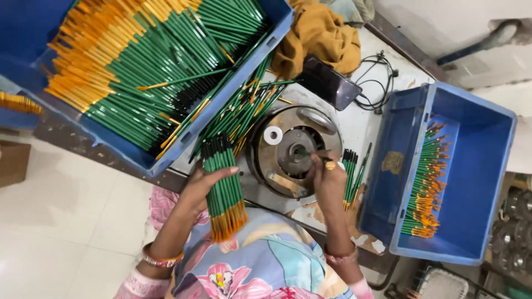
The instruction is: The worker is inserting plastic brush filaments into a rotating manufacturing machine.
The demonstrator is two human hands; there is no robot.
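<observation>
My left hand (202,185) grips a thick bundle of green-handled paint brushes (224,188) with orange bristle tips, held upright over my lap. My right hand (328,180), wearing a ring, pinches a single green brush (305,153) and holds its end at the centre of a round metal machine head (293,149). A small pile of the same brushes (351,171) lies just right of my right hand. Loose brushes (244,108) lie between the machine and the big crate.
A large blue crate (221,99) packed with green and orange brushes sits at upper left. A second blue crate (476,166) at right holds a row of brushes (426,182). A roll of white tape (272,135), a dark phone (327,83), cables and a mustard cloth (316,36) lie behind.
</observation>
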